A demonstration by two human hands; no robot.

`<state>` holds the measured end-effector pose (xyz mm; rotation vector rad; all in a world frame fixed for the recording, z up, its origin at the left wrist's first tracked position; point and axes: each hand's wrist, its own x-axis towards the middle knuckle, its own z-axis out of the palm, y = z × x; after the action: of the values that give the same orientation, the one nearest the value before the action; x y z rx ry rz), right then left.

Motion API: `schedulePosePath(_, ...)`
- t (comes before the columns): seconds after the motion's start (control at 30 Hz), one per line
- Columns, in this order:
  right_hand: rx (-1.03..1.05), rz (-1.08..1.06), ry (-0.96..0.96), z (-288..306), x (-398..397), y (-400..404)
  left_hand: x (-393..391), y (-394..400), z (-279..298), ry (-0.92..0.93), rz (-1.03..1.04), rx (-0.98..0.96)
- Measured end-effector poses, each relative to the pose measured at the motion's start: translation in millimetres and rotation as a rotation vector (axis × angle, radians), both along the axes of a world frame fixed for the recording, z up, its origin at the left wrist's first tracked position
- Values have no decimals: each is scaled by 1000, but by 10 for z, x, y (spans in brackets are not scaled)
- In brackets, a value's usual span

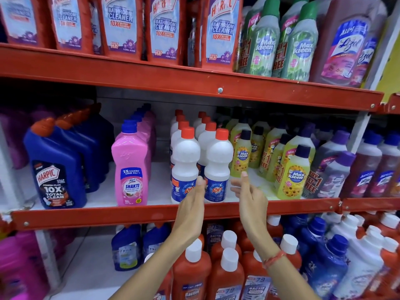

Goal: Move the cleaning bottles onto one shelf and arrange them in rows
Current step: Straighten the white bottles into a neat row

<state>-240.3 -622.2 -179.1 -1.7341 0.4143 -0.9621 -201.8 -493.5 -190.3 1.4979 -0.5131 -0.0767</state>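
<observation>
Two rows of white Rin bottles with red caps stand on the middle shelf [151, 215]. The front right Rin bottle [217, 165] stands between my two hands. My left hand [195, 198] is open, fingertips touching its left side by the label. My right hand [246, 191] is open just right of it, thumb up, a small gap from the bottle. The front left Rin bottle [185, 163] stands beside it. A pink Shakti bottle [131, 167] heads a row to the left, and blue Harpic bottles [56, 167] stand further left.
Yellow Max Kleen bottles [294, 172] and purple ones [333, 169] fill the shelf's right side. The upper shelf [194, 79] holds red Harpic pouches and green bottles. Below, orange Bactin bottles [191, 271] and blue and white bottles crowd under my forearms.
</observation>
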Motion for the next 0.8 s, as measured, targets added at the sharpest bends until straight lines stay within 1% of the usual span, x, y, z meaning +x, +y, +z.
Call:
schedulePosePath(0.03, 9, 6, -45, 7, -6, 57, -11, 55, -33, -50, 63, -38)
schedulePosePath(0.07, 42, 60, -73, 18, -1, 117, -33, 114, -51, -100, 143, -75)
schedulePosePath(0.13, 142, 244, -72, 34, 31, 267, -54, 229, -73, -165, 308, -121)
schedulePosePath(0.2, 180, 414, -19, 26, 75, 417, -27, 312, -75, -151, 400, -129)
schedulePosePath(0.23, 168, 474, 16, 17, 103, 487, -1, 345, -78, -122, 409, -107)
schedulePosePath(0.3, 114, 546, 79, 4, 158, 583, 30, 380, -68, -36, 356, -62)
schedulePosePath(0.37, 56, 556, 127, 21, 201, 633, 27, 391, -35, 39, 286, -57)
schedulePosePath(0.43, 40, 542, 136, 87, 223, 668, 23, 386, -16, 79, 241, -65)
schedulePosePath(0.53, 95, 545, 84, 121, 238, 684, 27, 391, 23, 108, 187, -60)
schedulePosePath(0.63, 157, 567, 57, 103, 235, 678, 42, 382, 41, 81, 101, -42)
schedulePosePath(0.7, 217, 510, 88, 154, 355, 675, 78, 365, 41, 83, 49, -39)
schedulePosePath(0.8, 243, 547, 126, 146, 355, 610, 112, 383, 88, 90, 47, -16)
